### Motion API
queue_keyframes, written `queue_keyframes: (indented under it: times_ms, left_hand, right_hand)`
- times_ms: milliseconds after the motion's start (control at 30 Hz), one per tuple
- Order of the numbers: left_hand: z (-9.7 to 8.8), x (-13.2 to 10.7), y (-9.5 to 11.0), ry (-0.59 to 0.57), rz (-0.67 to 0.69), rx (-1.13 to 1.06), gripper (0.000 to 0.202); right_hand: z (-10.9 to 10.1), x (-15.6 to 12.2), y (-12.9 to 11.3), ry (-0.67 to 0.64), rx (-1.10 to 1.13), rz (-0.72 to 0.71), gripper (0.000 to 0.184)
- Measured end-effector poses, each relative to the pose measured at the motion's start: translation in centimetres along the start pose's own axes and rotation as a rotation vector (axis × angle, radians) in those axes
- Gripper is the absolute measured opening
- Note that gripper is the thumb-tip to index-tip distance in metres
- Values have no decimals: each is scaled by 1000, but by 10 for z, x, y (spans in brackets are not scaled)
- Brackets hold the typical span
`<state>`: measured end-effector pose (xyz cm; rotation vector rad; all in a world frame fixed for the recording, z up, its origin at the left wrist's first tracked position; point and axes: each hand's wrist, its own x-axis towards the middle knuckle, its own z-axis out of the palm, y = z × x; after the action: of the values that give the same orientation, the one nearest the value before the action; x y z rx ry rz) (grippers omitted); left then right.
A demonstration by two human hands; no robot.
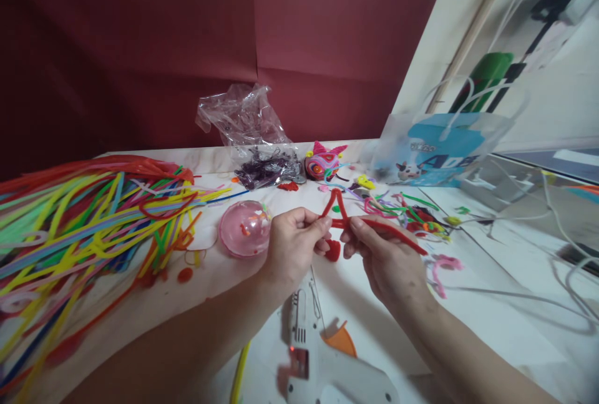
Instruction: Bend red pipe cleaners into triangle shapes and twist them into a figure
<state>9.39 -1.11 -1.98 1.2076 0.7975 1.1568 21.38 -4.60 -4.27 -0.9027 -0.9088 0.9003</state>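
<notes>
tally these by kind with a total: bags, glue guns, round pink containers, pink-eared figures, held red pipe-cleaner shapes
Bags: 2 (clear plastic bag, cow-print carrier bag)
Hot glue gun: 1
Round pink container: 1
Pink-eared craft figure: 1
Red pipe-cleaner shape, held between left hand and right hand: 1
Total: 6

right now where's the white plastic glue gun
In the head view, the glue gun lies at bottom centre on the white surface, below the bent red pipe cleaner.
</notes>
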Motion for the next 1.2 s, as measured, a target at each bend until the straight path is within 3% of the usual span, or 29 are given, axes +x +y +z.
queue_keyframes:
  times_ms: [200,500,667,767,833,933,1200]
  left_hand:
    - [0,0,-3,27,11,-15,17]
    - [3,-4,-4,39,-1,-23,21]
    - [2,-1,-5,39,-28,1,21]
    - [-1,3,-2,-29,-48,70,12]
    - [-3,6,2,-76,7,108,10]
    - [-7,10,9,-91,84,171,9]
    - [-18,17,21,-169,138,399,5]
  right_hand:
    - [0,0,-2,-34,-105,-24,14]
    - [10,-6,-16,36,-363,-28,14]
    - [10,-8,-17,36,-382,-3,15]
    - [8,-6,-16,4,-382,37,13]
    - [7,-5,-17,-25,-410,71,11]
    - [5,-3,-18,-71,-445,100,10]
    - [-5,2,-16,-238,-491,167,8]
